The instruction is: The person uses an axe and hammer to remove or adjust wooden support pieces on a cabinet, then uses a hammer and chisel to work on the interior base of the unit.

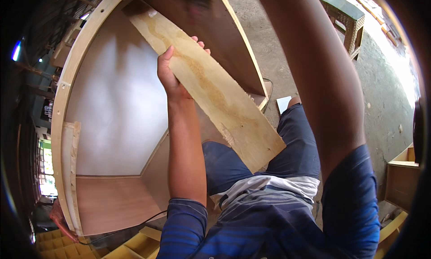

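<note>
My left hand (169,75) is closed around a long, flat wooden board (211,92), with the thumb on its upper face and fingertips showing past the far edge. The board slants from inside a cabinet frame (67,79) down to above my lap, and its near end has a rough, splintered patch along one edge. My right arm (332,70) stretches up and forward past the top edge, so the right hand is out of view. Near the top, a dark blurred thing (197,3) shows above the board; its kind is not clear.
The open cabinet has a whitish back panel (121,115) and brown inner sides. A stool (345,21) stands on the concrete floor at far right. Wooden boxes (399,173) lie at the right, and yellowish compartmented trays (58,241) at the lower left. A thin black cable (134,225) runs nearby.
</note>
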Available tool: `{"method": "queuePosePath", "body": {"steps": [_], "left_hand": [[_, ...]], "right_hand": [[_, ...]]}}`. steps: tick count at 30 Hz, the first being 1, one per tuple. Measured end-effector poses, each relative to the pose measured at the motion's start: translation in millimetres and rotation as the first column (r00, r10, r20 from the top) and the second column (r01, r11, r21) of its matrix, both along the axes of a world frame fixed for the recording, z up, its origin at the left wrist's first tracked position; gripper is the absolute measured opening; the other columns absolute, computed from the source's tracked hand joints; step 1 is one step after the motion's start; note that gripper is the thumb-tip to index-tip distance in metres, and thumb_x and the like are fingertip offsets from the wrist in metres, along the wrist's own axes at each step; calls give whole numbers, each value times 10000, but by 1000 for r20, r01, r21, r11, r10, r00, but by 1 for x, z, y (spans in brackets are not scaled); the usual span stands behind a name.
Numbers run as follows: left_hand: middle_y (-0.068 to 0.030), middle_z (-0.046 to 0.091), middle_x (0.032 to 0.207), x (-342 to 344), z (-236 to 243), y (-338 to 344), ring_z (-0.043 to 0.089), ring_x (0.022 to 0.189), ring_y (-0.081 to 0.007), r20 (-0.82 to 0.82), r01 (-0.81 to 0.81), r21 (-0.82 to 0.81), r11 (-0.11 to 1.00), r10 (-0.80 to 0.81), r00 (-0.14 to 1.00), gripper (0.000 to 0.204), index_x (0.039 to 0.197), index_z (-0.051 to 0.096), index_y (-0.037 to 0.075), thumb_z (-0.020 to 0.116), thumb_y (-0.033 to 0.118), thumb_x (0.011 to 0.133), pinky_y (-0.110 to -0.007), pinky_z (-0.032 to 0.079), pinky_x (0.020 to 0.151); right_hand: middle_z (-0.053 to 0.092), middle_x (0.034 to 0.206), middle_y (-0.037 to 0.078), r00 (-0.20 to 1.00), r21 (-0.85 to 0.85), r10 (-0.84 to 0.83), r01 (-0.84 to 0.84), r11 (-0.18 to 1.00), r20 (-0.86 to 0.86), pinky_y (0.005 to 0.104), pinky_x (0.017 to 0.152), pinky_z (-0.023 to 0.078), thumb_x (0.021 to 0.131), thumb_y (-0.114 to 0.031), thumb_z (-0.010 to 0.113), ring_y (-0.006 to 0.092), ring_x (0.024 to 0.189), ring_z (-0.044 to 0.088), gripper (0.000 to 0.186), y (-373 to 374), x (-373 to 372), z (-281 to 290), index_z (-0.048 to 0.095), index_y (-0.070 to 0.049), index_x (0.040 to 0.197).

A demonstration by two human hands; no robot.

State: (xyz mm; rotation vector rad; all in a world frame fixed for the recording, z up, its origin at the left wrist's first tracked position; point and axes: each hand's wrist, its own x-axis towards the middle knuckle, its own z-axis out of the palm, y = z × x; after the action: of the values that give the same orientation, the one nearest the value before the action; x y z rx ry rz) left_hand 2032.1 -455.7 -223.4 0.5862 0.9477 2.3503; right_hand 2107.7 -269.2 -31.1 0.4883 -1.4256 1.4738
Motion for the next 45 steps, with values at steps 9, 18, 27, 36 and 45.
{"method": "queuePosePath", "body": {"steps": [9,18,27,36,45], "left_hand": [[-169,629,1192,-10,-1,2,631,1051,-299,-9,-117,-77,990,117,993,472,1258,544,-14,500,337,945,-431,532,933],[-182,624,1163,-9,-6,7,623,1003,-297,-13,-214,-78,974,214,977,465,1254,547,-11,512,322,931,-417,537,880],[-175,623,1160,3,-18,1,618,999,-280,-35,-303,-77,950,301,953,447,1241,547,-3,515,313,927,-399,538,851],[-178,629,1184,7,-36,-9,638,1027,-292,6,-228,-100,969,230,973,461,1276,537,10,526,310,927,-455,544,892],[-175,629,1184,26,-58,-20,645,1008,-279,44,-202,-194,960,214,976,502,1310,516,18,536,332,919,-445,560,849]], "right_hand": [[656,898,180,979,-577,-112,191,794,170,315,494,521,859,-64,646,177,554,600,398,48,123,-233,442,35,1186],[666,877,186,814,-690,201,300,659,545,332,486,523,825,12,592,203,540,621,390,56,120,-376,422,47,1174],[673,823,184,681,-644,396,146,751,616,327,450,515,787,43,598,202,501,613,385,47,101,-391,435,61,1136],[672,844,176,599,-605,425,129,786,679,324,439,518,764,26,600,197,492,609,391,45,94,-397,441,48,1121],[672,824,183,614,-608,407,152,780,676,337,436,511,779,44,616,207,493,616,347,43,95,-401,453,41,1085]]}}
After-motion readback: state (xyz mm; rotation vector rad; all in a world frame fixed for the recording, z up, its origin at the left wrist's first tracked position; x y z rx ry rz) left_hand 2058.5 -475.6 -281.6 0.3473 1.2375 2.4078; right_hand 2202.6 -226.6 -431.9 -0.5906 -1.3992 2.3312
